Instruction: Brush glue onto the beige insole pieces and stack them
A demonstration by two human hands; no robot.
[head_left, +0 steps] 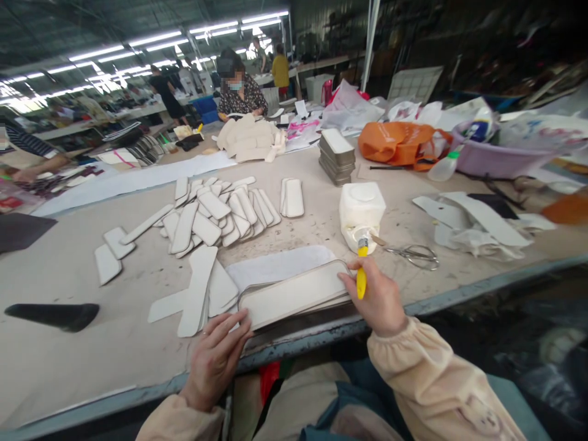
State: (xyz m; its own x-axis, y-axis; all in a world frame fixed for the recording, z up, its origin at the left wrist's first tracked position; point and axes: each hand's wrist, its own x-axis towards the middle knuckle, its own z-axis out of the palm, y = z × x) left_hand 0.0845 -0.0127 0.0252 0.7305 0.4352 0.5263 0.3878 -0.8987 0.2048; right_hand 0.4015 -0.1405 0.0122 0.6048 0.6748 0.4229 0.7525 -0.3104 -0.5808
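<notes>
My left hand (215, 358) rests at the table's front edge with its fingers lying on the left end of a stack of long white strips (296, 294). My right hand (379, 300) touches the stack's right end and grips a yellow-handled brush (362, 269). The brush tip points into a white plastic glue jug (361, 214) lying just behind the stack. A white cloth (280, 266) lies under the stack's far side. Loose white strips (197, 297) lie to the left.
A heap of white rounded pieces (220, 214) covers the table's middle. Scissors (416, 256) lie right of the jug. A stack of grey trays (337, 157), an orange bag (397, 144) and a purple basin (493, 159) stand behind. Other people work at the far end and at the left.
</notes>
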